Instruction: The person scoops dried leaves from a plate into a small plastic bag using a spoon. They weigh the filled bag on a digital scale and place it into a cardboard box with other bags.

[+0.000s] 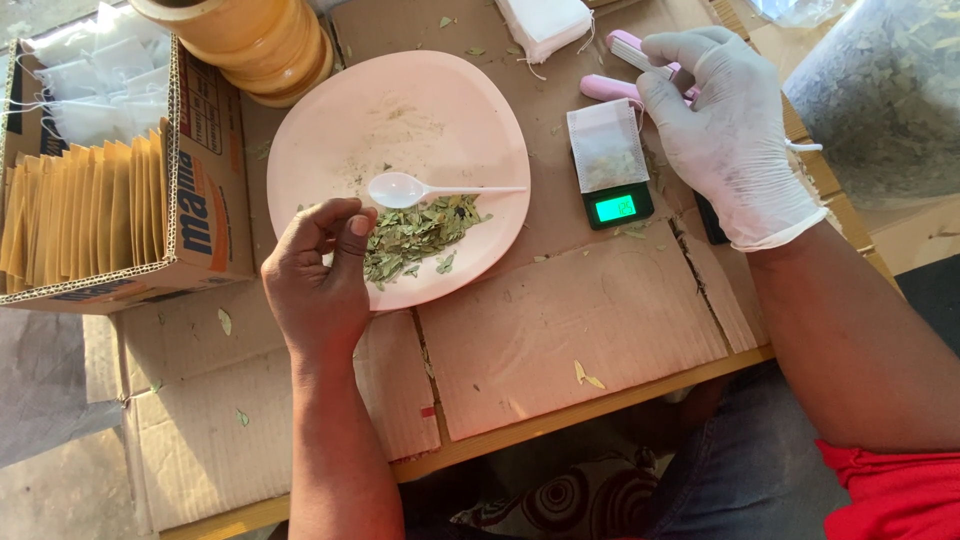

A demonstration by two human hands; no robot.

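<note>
My left hand (318,282), bare, hovers at the near rim of a pink plate (330,130), thumb and fingers pinched together over a heap of dried green leaves (418,232). A white plastic spoon (410,189) lies on the plate above the leaves. My right hand (728,130), in a white glove, rests on a pink heat sealer (612,88) beside a small black pocket scale (618,205). A filled white tea bag (607,148) lies on the scale.
A cardboard box (205,160) with tan envelopes and white bags stands at left. A yellow round container (250,40) sits at top. A stack of empty tea bags (545,22) lies above the plate. A clear sack of leaves (885,90) is at right. Flattened cardboard (560,320) covers the table.
</note>
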